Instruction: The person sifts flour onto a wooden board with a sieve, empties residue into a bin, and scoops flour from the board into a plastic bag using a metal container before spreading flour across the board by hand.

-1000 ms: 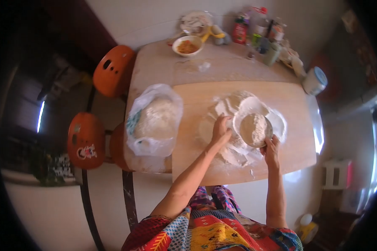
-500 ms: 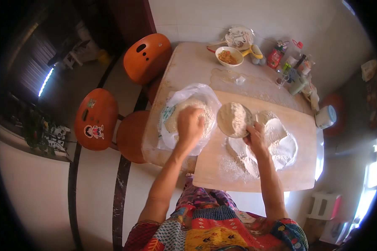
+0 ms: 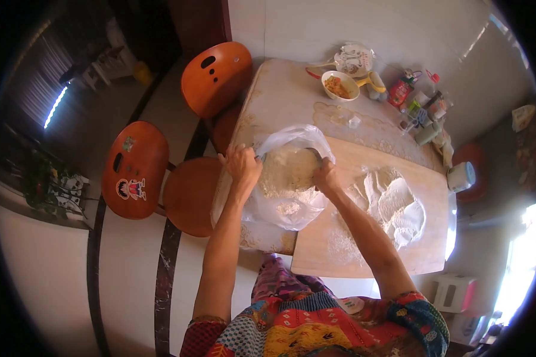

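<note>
A white plastic bag (image 3: 289, 219) of flour stands open on the table, left of the wooden board. My right hand (image 3: 326, 177) is closed on the rim of a round sieve (image 3: 301, 168), which lies inside the bag's mouth with pale flour in and around it. At the bag's left edge, my left hand (image 3: 243, 165) has its fingers curled near the plastic; whether it pinches the bag or the sieve's far rim is too small to tell. A wide heap of white flour (image 3: 393, 205) lies spread on the wooden board (image 3: 315, 256).
A bowl of food (image 3: 340, 86) sits at the table's back, beside a patterned fan (image 3: 354, 59). Bottles (image 3: 401, 92) crowd the back right corner. A white tub (image 3: 461, 177) is at the right edge. Two orange chairs (image 3: 136, 169) (image 3: 216, 80) stand to the left.
My right hand has carried the sieve left from over the board into the bag. My left hand has moved out of the flour to the bag's left edge.
</note>
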Demonstrator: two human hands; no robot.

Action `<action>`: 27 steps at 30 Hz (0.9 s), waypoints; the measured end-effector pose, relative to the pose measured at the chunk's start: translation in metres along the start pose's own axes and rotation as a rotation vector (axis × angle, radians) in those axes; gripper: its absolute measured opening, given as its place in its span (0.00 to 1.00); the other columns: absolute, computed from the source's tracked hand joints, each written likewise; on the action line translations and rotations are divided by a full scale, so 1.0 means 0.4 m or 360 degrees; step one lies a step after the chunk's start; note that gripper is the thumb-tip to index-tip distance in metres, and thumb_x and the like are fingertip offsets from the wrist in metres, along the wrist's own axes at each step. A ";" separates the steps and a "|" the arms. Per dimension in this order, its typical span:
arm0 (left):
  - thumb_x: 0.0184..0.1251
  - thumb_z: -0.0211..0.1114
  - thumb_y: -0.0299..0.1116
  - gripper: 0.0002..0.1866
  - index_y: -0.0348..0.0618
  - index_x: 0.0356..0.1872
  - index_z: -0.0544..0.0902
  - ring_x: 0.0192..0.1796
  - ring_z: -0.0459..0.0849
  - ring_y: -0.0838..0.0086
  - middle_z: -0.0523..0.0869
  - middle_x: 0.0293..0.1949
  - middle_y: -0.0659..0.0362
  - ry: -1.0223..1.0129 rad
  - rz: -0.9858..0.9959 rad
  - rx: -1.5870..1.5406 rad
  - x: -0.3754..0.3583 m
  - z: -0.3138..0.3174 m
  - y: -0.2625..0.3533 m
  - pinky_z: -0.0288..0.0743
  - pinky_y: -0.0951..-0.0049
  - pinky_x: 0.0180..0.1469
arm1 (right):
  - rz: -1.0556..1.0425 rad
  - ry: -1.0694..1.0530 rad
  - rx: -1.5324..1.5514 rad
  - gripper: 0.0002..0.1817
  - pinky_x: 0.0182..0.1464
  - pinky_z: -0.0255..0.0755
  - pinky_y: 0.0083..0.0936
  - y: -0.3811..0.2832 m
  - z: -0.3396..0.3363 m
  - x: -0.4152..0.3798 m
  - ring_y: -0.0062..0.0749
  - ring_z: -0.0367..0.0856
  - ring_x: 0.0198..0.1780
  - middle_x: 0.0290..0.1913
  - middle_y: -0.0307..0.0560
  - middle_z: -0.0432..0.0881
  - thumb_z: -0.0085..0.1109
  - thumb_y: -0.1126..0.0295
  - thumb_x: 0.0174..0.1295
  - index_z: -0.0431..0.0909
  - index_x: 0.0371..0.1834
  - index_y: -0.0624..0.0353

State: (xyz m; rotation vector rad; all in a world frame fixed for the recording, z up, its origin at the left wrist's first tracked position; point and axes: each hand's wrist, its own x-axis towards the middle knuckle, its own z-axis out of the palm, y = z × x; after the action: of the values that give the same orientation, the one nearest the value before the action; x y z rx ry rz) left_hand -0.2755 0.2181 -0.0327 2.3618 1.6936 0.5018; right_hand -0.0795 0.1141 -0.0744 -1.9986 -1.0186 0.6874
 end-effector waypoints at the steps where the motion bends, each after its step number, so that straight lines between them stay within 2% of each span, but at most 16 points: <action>1: 0.45 0.67 0.32 0.08 0.41 0.27 0.84 0.58 0.70 0.59 0.81 0.46 0.55 -0.0009 -0.0013 -0.0090 0.002 -0.004 -0.002 0.51 0.39 0.62 | -0.0131 0.0033 -0.0117 0.09 0.08 0.65 0.30 0.009 0.030 0.012 0.35 0.75 0.12 0.17 0.55 0.74 0.45 0.75 0.57 0.65 0.34 0.73; 3: 0.44 0.66 0.31 0.06 0.42 0.25 0.84 0.57 0.70 0.59 0.81 0.45 0.56 -0.0022 -0.0026 -0.0180 0.002 -0.013 -0.003 0.51 0.39 0.62 | -0.0350 0.0023 -0.0323 0.10 0.15 0.71 0.37 0.006 0.072 0.030 0.44 0.78 0.17 0.18 0.61 0.75 0.47 0.75 0.55 0.65 0.35 0.73; 4: 0.45 0.65 0.30 0.05 0.42 0.24 0.83 0.57 0.71 0.60 0.81 0.44 0.56 -0.0010 -0.0027 -0.0228 0.001 -0.015 -0.002 0.52 0.39 0.62 | -0.0345 0.0020 -0.0325 0.10 0.15 0.71 0.37 0.008 0.092 0.029 0.44 0.78 0.17 0.18 0.61 0.75 0.47 0.75 0.55 0.65 0.35 0.73; 6: 0.45 0.65 0.30 0.04 0.42 0.23 0.83 0.56 0.71 0.60 0.81 0.43 0.56 -0.0003 -0.0025 -0.0280 0.003 -0.021 -0.002 0.52 0.38 0.61 | -0.0372 -0.0067 -0.0547 0.11 0.35 0.73 0.48 -0.062 0.113 -0.006 0.64 0.78 0.32 0.28 0.73 0.76 0.46 0.79 0.51 0.66 0.38 0.72; 7: 0.45 0.65 0.31 0.04 0.43 0.22 0.82 0.56 0.72 0.61 0.82 0.42 0.56 -0.0047 -0.0028 -0.0346 0.008 -0.024 -0.005 0.52 0.38 0.61 | -0.0604 -0.0097 -0.0600 0.12 0.32 0.74 0.46 -0.066 0.116 -0.014 0.62 0.78 0.30 0.27 0.71 0.76 0.46 0.80 0.51 0.64 0.40 0.71; 9: 0.45 0.65 0.31 0.04 0.43 0.21 0.82 0.55 0.72 0.61 0.82 0.42 0.57 -0.0090 -0.0025 -0.0415 0.012 -0.024 -0.008 0.52 0.38 0.61 | -0.0761 -0.0073 -0.0662 0.11 0.31 0.74 0.45 -0.067 0.113 -0.025 0.61 0.78 0.28 0.26 0.70 0.76 0.46 0.81 0.51 0.64 0.39 0.71; 10: 0.44 0.65 0.30 0.04 0.43 0.19 0.80 0.51 0.74 0.60 0.82 0.36 0.58 0.0036 0.0023 -0.0408 0.009 -0.021 -0.011 0.56 0.40 0.58 | -0.0923 -0.0054 -0.0721 0.11 0.30 0.74 0.43 -0.068 0.111 -0.028 0.59 0.78 0.27 0.26 0.68 0.76 0.46 0.81 0.51 0.64 0.38 0.70; 11: 0.43 0.65 0.30 0.05 0.44 0.17 0.78 0.47 0.76 0.59 0.82 0.31 0.60 0.0164 0.0067 -0.0402 0.007 -0.020 -0.011 0.60 0.42 0.54 | -0.1007 -0.0014 -0.0892 0.10 0.24 0.75 0.36 -0.074 0.099 -0.032 0.50 0.79 0.24 0.23 0.62 0.75 0.48 0.79 0.51 0.65 0.37 0.70; 12: 0.43 0.65 0.30 0.05 0.44 0.17 0.78 0.47 0.76 0.59 0.82 0.31 0.60 0.0164 0.0065 -0.0404 0.006 -0.019 -0.008 0.60 0.42 0.54 | -0.1008 -0.0015 -0.0894 0.10 0.24 0.75 0.36 -0.072 0.091 -0.034 0.50 0.79 0.24 0.23 0.62 0.75 0.48 0.79 0.51 0.65 0.37 0.70; 14: 0.42 0.66 0.30 0.05 0.44 0.16 0.78 0.43 0.77 0.61 0.81 0.29 0.61 0.0287 0.0094 -0.0301 0.002 -0.018 -0.003 0.62 0.44 0.51 | -0.1347 -0.0066 -0.1220 0.12 0.20 0.74 0.28 -0.076 0.074 -0.049 0.41 0.80 0.23 0.24 0.57 0.74 0.49 0.77 0.52 0.65 0.38 0.72; 18: 0.44 0.65 0.32 0.05 0.46 0.17 0.79 0.45 0.77 0.61 0.82 0.30 0.60 0.0107 0.0032 -0.0351 0.004 -0.021 -0.002 0.60 0.43 0.52 | -0.1528 0.0131 -0.1632 0.14 0.18 0.74 0.23 -0.088 0.017 -0.088 0.35 0.80 0.25 0.25 0.53 0.74 0.49 0.77 0.52 0.65 0.40 0.74; 20: 0.46 0.64 0.34 0.05 0.46 0.19 0.80 0.44 0.79 0.60 0.83 0.30 0.58 0.0168 0.0104 -0.0211 0.002 -0.024 -0.004 0.66 0.48 0.48 | -0.1628 0.0114 -0.1657 0.14 0.19 0.75 0.24 -0.067 0.000 -0.092 0.36 0.80 0.26 0.26 0.53 0.73 0.49 0.78 0.52 0.65 0.41 0.74; 23: 0.45 0.64 0.35 0.05 0.45 0.21 0.81 0.39 0.81 0.58 0.83 0.30 0.55 0.0112 0.0063 -0.0144 0.002 -0.041 0.007 0.71 0.55 0.42 | -0.1482 0.0226 -0.1405 0.13 0.20 0.75 0.26 -0.044 -0.027 -0.093 0.37 0.79 0.25 0.27 0.54 0.73 0.49 0.78 0.53 0.65 0.41 0.74; 24: 0.45 0.65 0.35 0.06 0.45 0.23 0.82 0.35 0.81 0.56 0.83 0.29 0.53 0.0168 0.0185 -0.0088 0.007 -0.031 -0.003 0.74 0.59 0.37 | -0.1338 0.0233 -0.1052 0.12 0.20 0.73 0.29 -0.028 -0.031 -0.087 0.39 0.78 0.23 0.26 0.57 0.74 0.49 0.78 0.53 0.65 0.40 0.73; 26: 0.44 0.65 0.36 0.07 0.45 0.22 0.82 0.35 0.81 0.56 0.83 0.30 0.55 0.0143 0.0176 -0.0018 0.009 -0.032 0.003 0.72 0.56 0.38 | -0.1049 0.0470 -0.0590 0.09 0.19 0.70 0.29 -0.023 -0.046 -0.076 0.40 0.77 0.21 0.22 0.59 0.74 0.47 0.78 0.54 0.65 0.37 0.72; 27: 0.44 0.66 0.37 0.07 0.45 0.22 0.82 0.36 0.81 0.57 0.84 0.31 0.56 0.0089 0.0153 -0.0023 0.011 -0.038 0.006 0.71 0.56 0.40 | -0.1011 0.0523 -0.0601 0.09 0.19 0.70 0.29 -0.023 -0.066 -0.080 0.40 0.77 0.21 0.22 0.59 0.74 0.47 0.78 0.54 0.65 0.37 0.72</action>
State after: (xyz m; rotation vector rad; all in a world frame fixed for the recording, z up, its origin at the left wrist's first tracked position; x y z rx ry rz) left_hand -0.2779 0.2206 -0.0170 2.4497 1.5993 0.5998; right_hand -0.0811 0.0806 -0.0484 -1.8376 -1.5432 -0.1818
